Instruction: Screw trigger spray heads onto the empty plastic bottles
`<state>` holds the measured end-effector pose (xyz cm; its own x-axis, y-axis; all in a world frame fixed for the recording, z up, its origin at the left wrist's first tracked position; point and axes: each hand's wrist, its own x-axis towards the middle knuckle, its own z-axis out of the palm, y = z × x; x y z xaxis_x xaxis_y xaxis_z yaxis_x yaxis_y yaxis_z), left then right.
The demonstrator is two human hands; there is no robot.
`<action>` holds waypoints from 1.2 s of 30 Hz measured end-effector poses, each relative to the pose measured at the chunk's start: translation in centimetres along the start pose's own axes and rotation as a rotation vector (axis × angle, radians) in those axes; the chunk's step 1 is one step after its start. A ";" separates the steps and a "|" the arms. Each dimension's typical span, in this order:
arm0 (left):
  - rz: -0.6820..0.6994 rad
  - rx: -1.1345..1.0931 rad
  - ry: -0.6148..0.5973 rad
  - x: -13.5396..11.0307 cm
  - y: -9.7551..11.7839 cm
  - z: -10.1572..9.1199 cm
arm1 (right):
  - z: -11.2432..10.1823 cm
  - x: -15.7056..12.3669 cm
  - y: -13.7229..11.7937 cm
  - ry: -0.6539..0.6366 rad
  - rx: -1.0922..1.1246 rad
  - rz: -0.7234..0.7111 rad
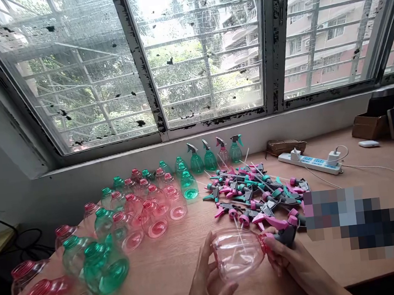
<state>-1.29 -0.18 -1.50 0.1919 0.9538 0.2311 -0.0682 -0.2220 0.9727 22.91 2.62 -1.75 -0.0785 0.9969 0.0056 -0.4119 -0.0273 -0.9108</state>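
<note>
A clear pink spray bottle (238,255) lies tilted on its side in front of me, its neck pointing right. My left hand (209,282) holds it around the base, fingers behind and thumb below. At the neck, my right hand (287,255) grips the collar of a grey and pink trigger spray head (288,234). That head sits at the bottle's mouth, and its thin tube shows inside the bottle. Whether the collar is fully threaded is hidden by the fingers. Just beyond my hands lies a pile of loose trigger heads (257,188) in pink, green and grey.
Several open pink bottles (155,220) and green bottles (106,267) stand on the left of the wooden table (162,282). Bottles with heads fitted (209,158) line the window wall. A power strip (311,161), cables and a cardboard box (370,124) are at the right.
</note>
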 end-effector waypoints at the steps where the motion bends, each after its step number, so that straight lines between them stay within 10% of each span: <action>1: 0.013 0.006 -0.020 -0.1 -0.3 0.0 | 0.0 0.1 0.0 0.003 0.012 0.012; 36: -0.038 -0.036 -0.052 -0.1 -1.6 -0.7 | 0.8 -0.7 -0.5 0.041 -0.049 0.006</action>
<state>-1.89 0.26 -3.12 0.2451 0.9495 0.1959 -0.0947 -0.1776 0.9795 22.45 1.91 -0.99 -0.0434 0.9989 -0.0160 -0.3665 -0.0309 -0.9299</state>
